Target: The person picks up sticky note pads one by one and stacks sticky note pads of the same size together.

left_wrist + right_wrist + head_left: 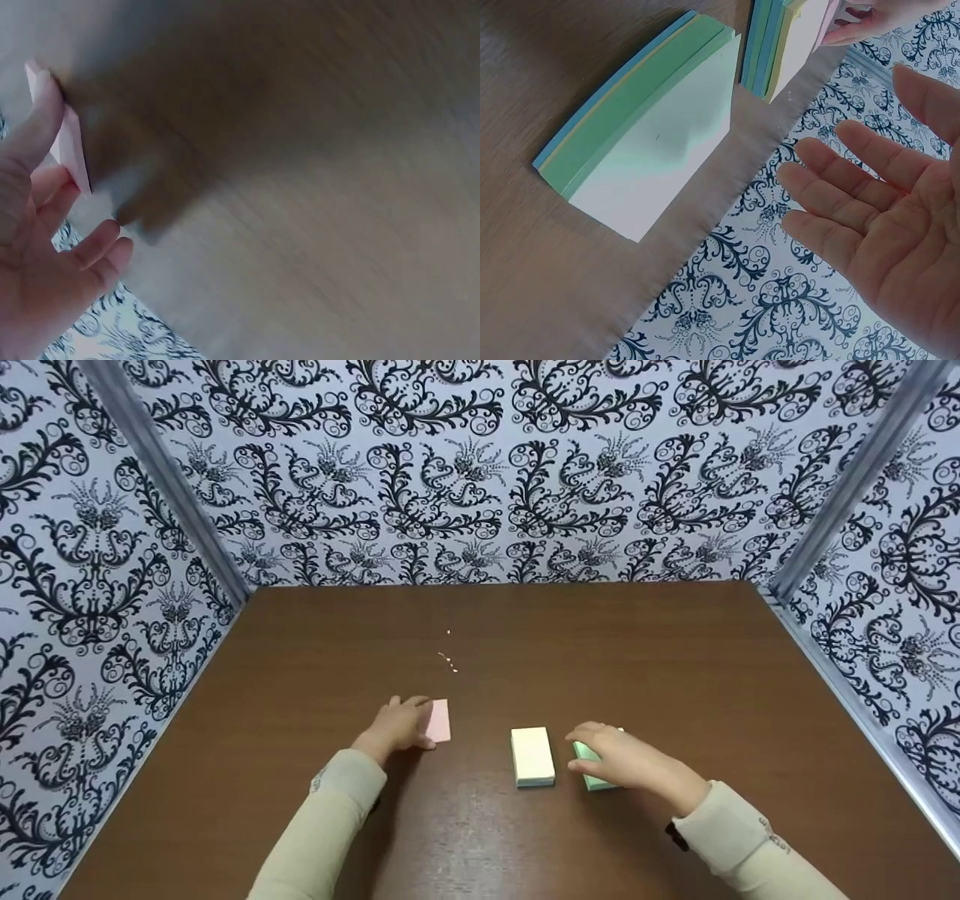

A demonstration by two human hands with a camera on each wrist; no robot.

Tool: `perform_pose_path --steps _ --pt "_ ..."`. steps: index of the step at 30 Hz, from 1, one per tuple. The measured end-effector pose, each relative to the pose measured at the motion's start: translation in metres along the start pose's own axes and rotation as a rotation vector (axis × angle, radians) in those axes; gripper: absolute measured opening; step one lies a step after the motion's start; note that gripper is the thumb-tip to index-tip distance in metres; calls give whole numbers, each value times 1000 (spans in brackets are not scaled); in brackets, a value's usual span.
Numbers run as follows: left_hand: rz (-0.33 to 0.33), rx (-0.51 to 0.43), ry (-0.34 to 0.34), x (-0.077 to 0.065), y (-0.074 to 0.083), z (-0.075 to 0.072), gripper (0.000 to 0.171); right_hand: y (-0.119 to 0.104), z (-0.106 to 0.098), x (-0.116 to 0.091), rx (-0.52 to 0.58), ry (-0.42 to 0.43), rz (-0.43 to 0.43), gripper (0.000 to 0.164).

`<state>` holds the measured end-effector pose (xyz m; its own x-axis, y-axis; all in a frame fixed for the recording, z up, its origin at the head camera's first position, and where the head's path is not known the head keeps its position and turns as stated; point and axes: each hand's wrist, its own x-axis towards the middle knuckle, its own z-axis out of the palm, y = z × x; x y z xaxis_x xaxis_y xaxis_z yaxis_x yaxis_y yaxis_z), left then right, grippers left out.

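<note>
My left hand (397,725) pinches a thin pink paper piece (439,721) between thumb and finger, left of the middle of the table. In the left wrist view the pink piece stands at a slant, its thumb-side edge showing, with the other fingers loosely bent. My right hand (619,756) hovers over a green-topped paper stack (598,784) and partly hides it in the head view. From the right wrist, that hand shows spread, relaxed fingers and a bare palm beside the stack, which has green, yellow and blue layers. Between the hands lies a pale yellow-topped stack (532,754) with a bluish lower layer.
Small white scraps (450,661) lie on the brown wooden table (600,652) beyond the left hand. Black-and-white patterned walls (480,472) enclose the table at the back and both sides, with grey metal posts (862,472) at the corners.
</note>
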<state>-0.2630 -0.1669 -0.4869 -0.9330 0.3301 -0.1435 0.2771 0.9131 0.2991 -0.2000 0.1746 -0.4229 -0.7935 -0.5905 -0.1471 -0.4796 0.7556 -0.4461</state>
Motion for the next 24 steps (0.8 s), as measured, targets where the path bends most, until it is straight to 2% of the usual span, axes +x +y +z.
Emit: perform_pose_path --steps 6,11,14,20,24 --pt "74 65 40 -8 7 7 73 0 0 0 11 -4 1 44" --pt "183 100 72 -18 18 14 74 2 2 1 21 -7 -5 45" --pt "226 121 86 -24 24 18 75 2 3 2 37 -14 1 46" --pt "272 154 89 -31 32 25 76 3 5 3 43 -23 30 48" --pt "278 132 98 -34 34 27 75 2 5 3 41 -28 31 48"
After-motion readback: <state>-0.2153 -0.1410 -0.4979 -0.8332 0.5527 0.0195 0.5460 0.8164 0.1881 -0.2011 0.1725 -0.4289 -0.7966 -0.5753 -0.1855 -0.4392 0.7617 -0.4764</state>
